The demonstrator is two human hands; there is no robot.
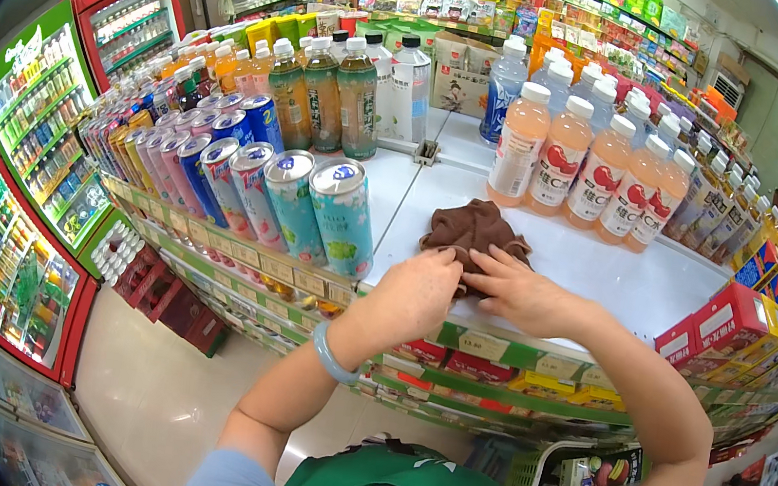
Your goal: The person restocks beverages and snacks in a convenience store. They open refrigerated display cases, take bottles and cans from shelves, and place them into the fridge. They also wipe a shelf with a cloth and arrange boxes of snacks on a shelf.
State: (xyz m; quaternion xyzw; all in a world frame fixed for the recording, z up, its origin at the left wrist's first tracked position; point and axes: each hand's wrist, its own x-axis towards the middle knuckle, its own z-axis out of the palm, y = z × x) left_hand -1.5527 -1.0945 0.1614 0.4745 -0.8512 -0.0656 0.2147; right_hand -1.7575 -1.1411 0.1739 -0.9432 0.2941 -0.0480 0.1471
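Observation:
A bunched brown cloth (472,228) lies on the white shelf top (577,268) in front of me. At its near left edge, my left hand (420,288) has its fingers curled onto the fabric; a pale blue bangle (330,355) circles that wrist. My right hand (526,294) rests on the near right part of the cloth, fingers slightly spread and pointing left. Its thumb and palm side are hidden, so a pinch there cannot be made out. The fingertips of both hands almost meet.
Turquoise drink cans (342,218) stand left of the cloth, with green-labelled tea bottles (358,102) behind them. Pink vitamin drink bottles (563,155) line up beyond it to the right. Red boxes (728,328) sit at the right edge. Below is a green basket (529,468) holding cartons.

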